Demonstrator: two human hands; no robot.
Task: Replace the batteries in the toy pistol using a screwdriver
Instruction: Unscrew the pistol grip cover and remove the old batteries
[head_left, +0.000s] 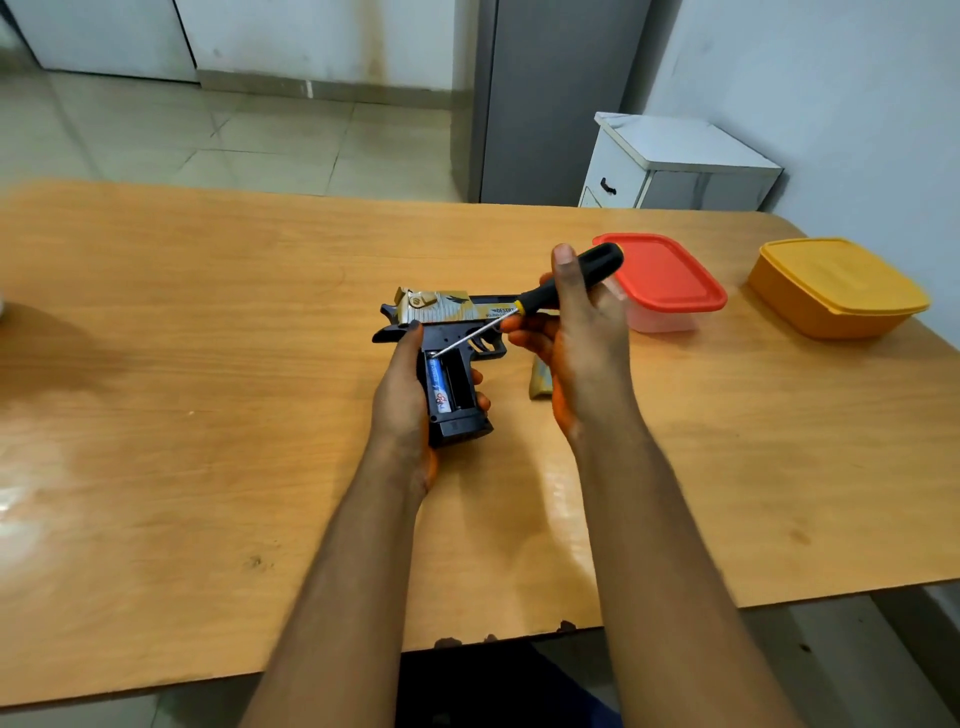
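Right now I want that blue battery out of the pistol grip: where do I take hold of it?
Hook the battery at its top end, where the screwdriver tip sits, and lift from the open side facing you; the compartment walls block its long sides.

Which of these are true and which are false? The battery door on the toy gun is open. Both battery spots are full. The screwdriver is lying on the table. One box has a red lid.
1. The battery door on the toy pistol is open. True: the grip compartment is uncovered.
2. Both battery spots are full. False: one blue battery sits in the slot on the left; the slot beside it is empty.
3. The screwdriver is lying on the table. False: the right hand grips it, its tip at the top of the battery. The left hand holds the pistol's grip.
4. One box has a red lid. True: the red-lidded box stands beside a yellow box.
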